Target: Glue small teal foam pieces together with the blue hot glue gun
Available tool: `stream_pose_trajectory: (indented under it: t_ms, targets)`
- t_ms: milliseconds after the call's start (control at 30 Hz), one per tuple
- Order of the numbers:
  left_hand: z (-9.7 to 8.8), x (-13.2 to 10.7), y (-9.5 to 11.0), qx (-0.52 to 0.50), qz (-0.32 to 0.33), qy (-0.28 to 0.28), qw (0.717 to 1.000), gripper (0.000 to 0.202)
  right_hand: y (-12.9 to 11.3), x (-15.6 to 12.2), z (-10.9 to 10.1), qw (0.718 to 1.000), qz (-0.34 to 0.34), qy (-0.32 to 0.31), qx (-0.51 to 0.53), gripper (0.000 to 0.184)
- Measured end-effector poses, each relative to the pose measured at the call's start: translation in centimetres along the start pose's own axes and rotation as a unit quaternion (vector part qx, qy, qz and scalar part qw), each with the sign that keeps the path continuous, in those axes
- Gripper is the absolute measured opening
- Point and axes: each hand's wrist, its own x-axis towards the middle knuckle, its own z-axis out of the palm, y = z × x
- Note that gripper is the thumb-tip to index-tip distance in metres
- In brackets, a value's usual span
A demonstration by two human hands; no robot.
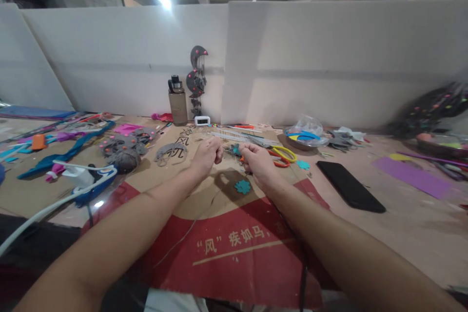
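My left hand (208,157) is closed in a pinch above the brown and red printed paper (252,258); what its fingers hold is too small to make out. A thin grey thread (179,241) trails over the paper below it. Facing it, my right hand (259,163) pinches a small teal piece (236,149) at its fingertips, partly hidden by the fingers. Just below lies a teal flower-shaped cutout (242,186). Another teal cutout (302,165) rests to the right. Yellow-handled scissors (285,153) and an orange-handled pair (280,160) lie behind my right hand.
A black phone (349,185) lies at right, near a purple sheet (411,175). Behind stand a bottle (178,106), a small white clock (202,121) and a bowl (307,141). Grey felt pieces (127,148) and a white cable (54,207) are at left.
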Motion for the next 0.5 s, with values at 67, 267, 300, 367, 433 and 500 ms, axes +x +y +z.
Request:
stream_pose_trajectory:
  t_ms: [67, 267, 300, 367, 433, 500]
  targets:
    - [-0.2, 0.3, 0.2, 0.008, 0.012, 0.029, 0.999, 0.036, -0.2, -0.1, -0.1, 1.000, 0.008, -0.015, -0.008, 0.023]
    - [-0.8, -0.6, 0.5, -0.015, -0.059, 0.045, 0.997, 0.028, 0.0, -0.1, -0.9, 0.999, -0.002, -0.025, -0.034, 0.026]
    - [-0.9, -0.9, 0.3, -0.019, -0.072, 0.036, 0.997, 0.029, 0.1, -0.2, -1.1, 0.999, -0.001, -0.024, -0.037, 0.026]
    - [-0.9, -1.6, 0.2, -0.020, -0.087, 0.011, 0.996, 0.030, 0.2, -0.3, -1.3, 0.999, 0.000, -0.025, -0.044, 0.025]
    - [-0.6, -2.2, 0.3, -0.009, -0.086, -0.009, 0.996, 0.027, 0.1, -0.5, -1.3, 0.998, 0.005, -0.028, -0.052, 0.022]
    - [-0.2, -2.8, 0.6, 0.019, -0.089, -0.029, 0.995, 0.020, -0.3, -0.9, -1.2, 0.998, 0.009, -0.030, -0.062, 0.020]
